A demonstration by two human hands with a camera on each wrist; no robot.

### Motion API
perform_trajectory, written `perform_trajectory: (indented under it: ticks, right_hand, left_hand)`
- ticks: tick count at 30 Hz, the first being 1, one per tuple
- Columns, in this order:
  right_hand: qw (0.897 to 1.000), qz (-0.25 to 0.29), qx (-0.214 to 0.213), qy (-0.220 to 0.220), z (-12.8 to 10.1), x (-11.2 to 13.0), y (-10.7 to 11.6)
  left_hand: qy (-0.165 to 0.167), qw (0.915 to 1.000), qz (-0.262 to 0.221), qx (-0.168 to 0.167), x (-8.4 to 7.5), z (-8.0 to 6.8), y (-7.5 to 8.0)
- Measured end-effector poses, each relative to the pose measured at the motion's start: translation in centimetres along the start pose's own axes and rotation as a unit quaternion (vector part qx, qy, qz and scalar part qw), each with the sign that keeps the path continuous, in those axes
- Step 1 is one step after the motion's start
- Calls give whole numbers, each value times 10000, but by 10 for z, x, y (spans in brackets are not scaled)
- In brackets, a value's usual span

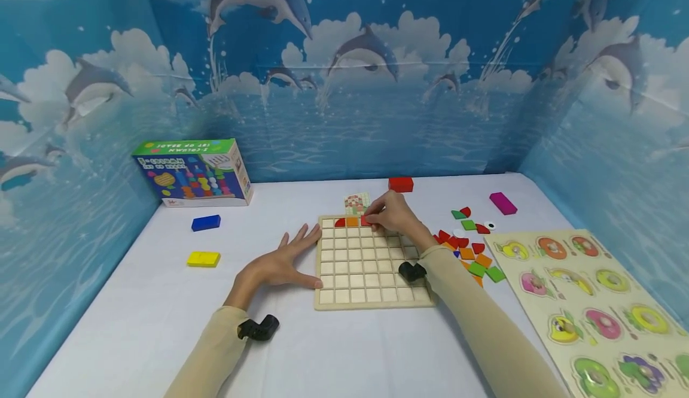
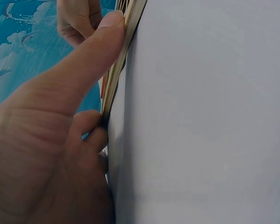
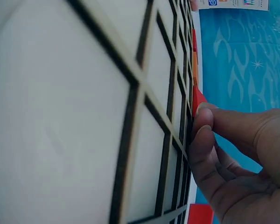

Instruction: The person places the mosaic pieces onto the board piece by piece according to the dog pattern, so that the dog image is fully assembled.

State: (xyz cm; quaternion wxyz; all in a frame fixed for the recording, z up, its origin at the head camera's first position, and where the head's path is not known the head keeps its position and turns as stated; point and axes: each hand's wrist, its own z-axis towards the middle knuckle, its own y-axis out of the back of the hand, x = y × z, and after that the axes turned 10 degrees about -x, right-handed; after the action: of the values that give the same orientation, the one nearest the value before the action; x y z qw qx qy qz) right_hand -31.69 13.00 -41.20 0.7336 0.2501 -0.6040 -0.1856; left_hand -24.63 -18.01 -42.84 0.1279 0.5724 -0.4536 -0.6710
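Note:
A wooden grid board (image 1: 374, 306) with square cells lies on the white table. In its top row sit a red rounded tile (image 1: 340, 222) and an orange square tile (image 1: 352, 221). My right hand (image 1: 395, 211) pinches a red tile (image 3: 198, 99) between thumb and fingertip, tilted against the cell right of the orange one; its full shape is hidden. My left hand (image 1: 277, 264) lies at the board's left side with fingers spread, its thumb (image 2: 113, 35) touching the board's edge. Just behind the board is a small picture card (image 1: 354, 201).
Loose red, orange and green tiles (image 1: 467, 254) are scattered right of the board, partly behind my right forearm. A fruit puzzle board (image 1: 570, 263) lies farther right. Around stand a toy box (image 1: 196, 173) and blue (image 1: 206, 222), yellow (image 1: 203, 259), red (image 1: 401, 184) and magenta (image 1: 503, 203) blocks.

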Motion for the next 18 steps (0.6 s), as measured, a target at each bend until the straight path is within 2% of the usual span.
perform_trajectory:
  ticks: [9,18]
  right_hand:
    - [9998,-56,-30,-206,-1,-1,2]
    - [10000,-10,-13,-77,-4,-2,0]
  left_hand:
    - [2,10000,46,13,-3,5,-1]
    - [129,9999,107,-25,0,2,-1]
